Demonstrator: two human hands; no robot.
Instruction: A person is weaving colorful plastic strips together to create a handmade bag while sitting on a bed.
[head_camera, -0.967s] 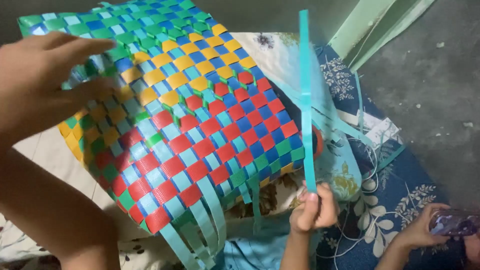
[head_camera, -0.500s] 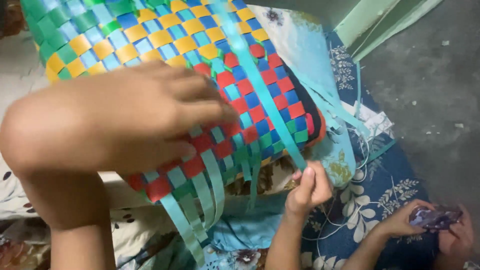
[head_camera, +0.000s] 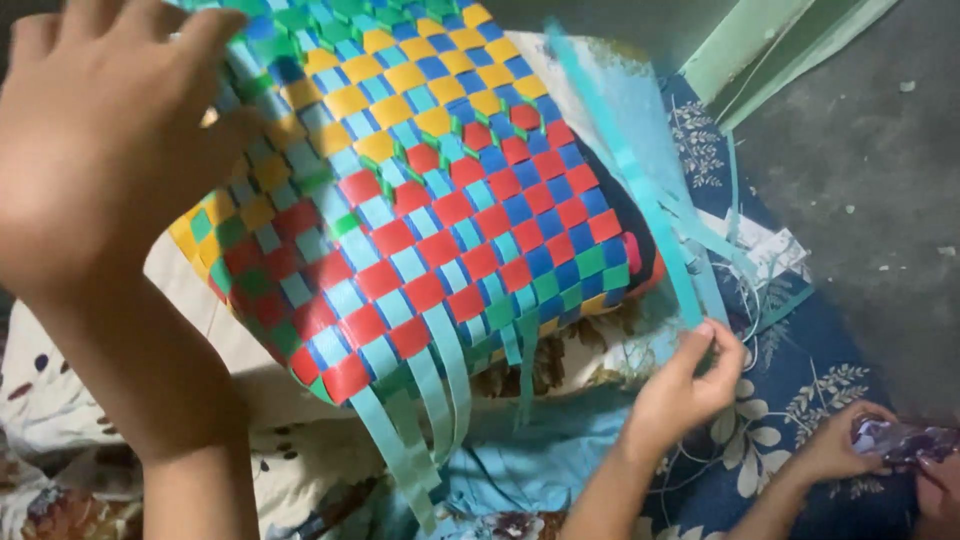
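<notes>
A woven basket (head_camera: 450, 210) of blue, red, yellow, green and pale teal strips lies tilted in front of me. Loose teal strip ends (head_camera: 430, 400) hang from its lower edge. My left hand (head_camera: 100, 140) rests flat on the basket's upper left part, fingers spread. At the lower right, my right hand (head_camera: 690, 385) pinches the lower end of a long teal strip (head_camera: 630, 170). That strip slants up and to the left across the basket's right side.
A blue floral cloth (head_camera: 800, 390) and a pale patterned cloth (head_camera: 60, 400) lie under the basket. Another person's hand (head_camera: 835, 450) at the bottom right holds a purple wrapper (head_camera: 900, 440). Grey floor (head_camera: 880, 150) and green strips (head_camera: 760, 50) are at the right.
My left hand has moved from across the basket's middle up to its upper left. The basket has shifted down into view. The long teal strip now lies further right.
</notes>
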